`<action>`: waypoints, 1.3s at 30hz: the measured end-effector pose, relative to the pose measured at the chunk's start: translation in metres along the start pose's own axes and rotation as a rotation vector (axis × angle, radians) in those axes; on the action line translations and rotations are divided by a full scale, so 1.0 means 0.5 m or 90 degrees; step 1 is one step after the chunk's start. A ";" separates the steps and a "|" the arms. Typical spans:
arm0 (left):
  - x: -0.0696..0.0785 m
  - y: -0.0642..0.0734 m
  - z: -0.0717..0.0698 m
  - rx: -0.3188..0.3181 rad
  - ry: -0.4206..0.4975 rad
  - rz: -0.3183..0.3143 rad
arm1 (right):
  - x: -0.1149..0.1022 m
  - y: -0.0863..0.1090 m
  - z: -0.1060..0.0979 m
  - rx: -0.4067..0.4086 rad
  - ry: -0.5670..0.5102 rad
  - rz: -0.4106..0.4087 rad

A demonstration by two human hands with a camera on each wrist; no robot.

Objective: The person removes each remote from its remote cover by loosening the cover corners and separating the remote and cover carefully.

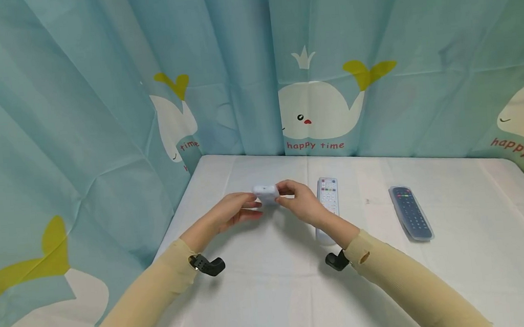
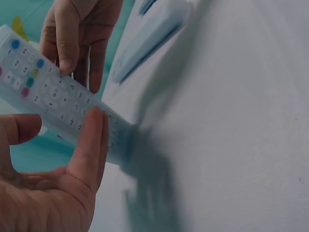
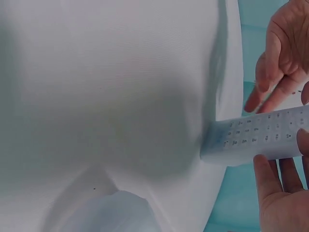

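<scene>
A white remote control (image 1: pixel 265 190) in a pale, see-through sleeve stands on end at the table's far left, its lower end on the cloth in the right wrist view. My right hand (image 1: pixel 303 201) grips it by the edge, with the thumb over the buttons. On the other side is my left hand (image 1: pixel 233 210), its thumb and fingers spread apart. One left finger (image 2: pixel 89 140) overlaps the keypad in the left wrist view; whether it touches is hard to tell. Beneath my right forearm lies a second white remote (image 1: pixel 328 197), partly hidden.
Farther right, a dark remote (image 1: pixel 412 214) in a clear sleeve lies on the white-covered table (image 1: pixel 476 249). A blue curtain (image 1: pixel 234 42) with whale prints hangs along the back and left edges. Each wrist carries a black strap mount (image 1: pixel 207 265).
</scene>
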State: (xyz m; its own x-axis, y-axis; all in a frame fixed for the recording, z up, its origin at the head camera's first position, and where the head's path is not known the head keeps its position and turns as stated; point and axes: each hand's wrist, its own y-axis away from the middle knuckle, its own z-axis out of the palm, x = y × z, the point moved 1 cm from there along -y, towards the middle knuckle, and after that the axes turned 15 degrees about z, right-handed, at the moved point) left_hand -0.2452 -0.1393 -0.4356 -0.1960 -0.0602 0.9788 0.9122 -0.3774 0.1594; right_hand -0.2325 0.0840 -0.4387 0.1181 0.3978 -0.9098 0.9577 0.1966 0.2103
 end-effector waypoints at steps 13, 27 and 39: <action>-0.013 -0.001 0.000 0.010 0.033 -0.095 | 0.010 0.023 0.022 -0.038 0.049 -0.060; -0.035 0.010 -0.003 -0.042 -0.011 -0.120 | 0.040 0.036 0.021 -0.046 0.015 0.019; -0.049 0.015 0.002 -0.073 -0.022 -0.127 | 0.054 0.027 0.049 -0.152 -0.335 0.290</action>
State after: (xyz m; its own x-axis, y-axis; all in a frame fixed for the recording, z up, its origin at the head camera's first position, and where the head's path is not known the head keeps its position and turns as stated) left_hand -0.2332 -0.1395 -0.4583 -0.3536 0.0571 0.9337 0.8097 -0.4810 0.3361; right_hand -0.2103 0.0755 -0.4691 0.6588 0.0163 -0.7522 0.7072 0.3278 0.6264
